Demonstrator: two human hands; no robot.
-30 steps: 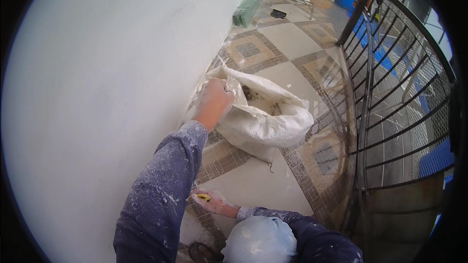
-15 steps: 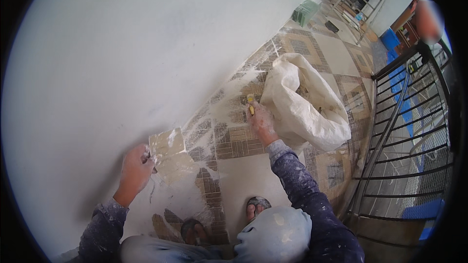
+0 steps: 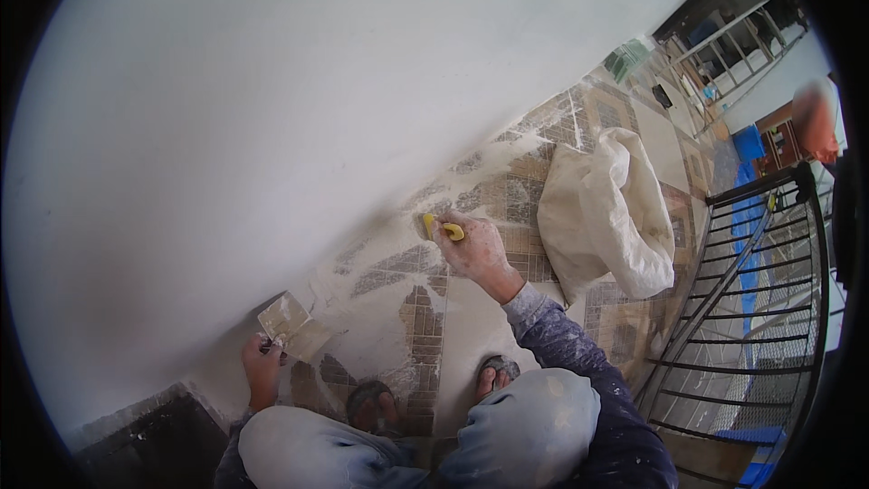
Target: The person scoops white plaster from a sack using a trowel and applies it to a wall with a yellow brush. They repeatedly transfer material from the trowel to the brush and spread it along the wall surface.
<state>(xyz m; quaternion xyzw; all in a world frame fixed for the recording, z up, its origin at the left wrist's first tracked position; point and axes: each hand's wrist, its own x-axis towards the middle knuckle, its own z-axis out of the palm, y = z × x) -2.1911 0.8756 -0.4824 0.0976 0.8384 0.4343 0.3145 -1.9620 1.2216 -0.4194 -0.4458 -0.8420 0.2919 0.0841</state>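
Observation:
My left hand (image 3: 262, 369) is closed round the grip of a flat trowel (image 3: 286, 319), a squarish plate smeared with white, low beside the wall. In my right hand (image 3: 475, 249) is a small yellow-handled scraper (image 3: 453, 231), its end near the powdery floor by the foot of the wall. My fingers partly cover it, so the exact shape of its end is hard to make out. White powder streaks the patterned floor tiles (image 3: 419, 335) between the two hands. Right of my right hand stands a white woven sack (image 3: 566, 226) with its mouth open; its contents are hidden.
The pale wall (image 3: 226, 127) runs along the left. A black metal railing (image 3: 738, 308) borders the right side. My sandalled feet (image 3: 493, 376) stand below my hands. Farther off are greenish stacked tiles (image 3: 626, 60), a metal ladder-like frame (image 3: 738, 45) and a blurred person (image 3: 812, 118).
My right hand has moved away from the sack, left and down toward the wall's foot, the scraper now pointing leftward. My left hand and trowel sit lower. The whole view has shifted.

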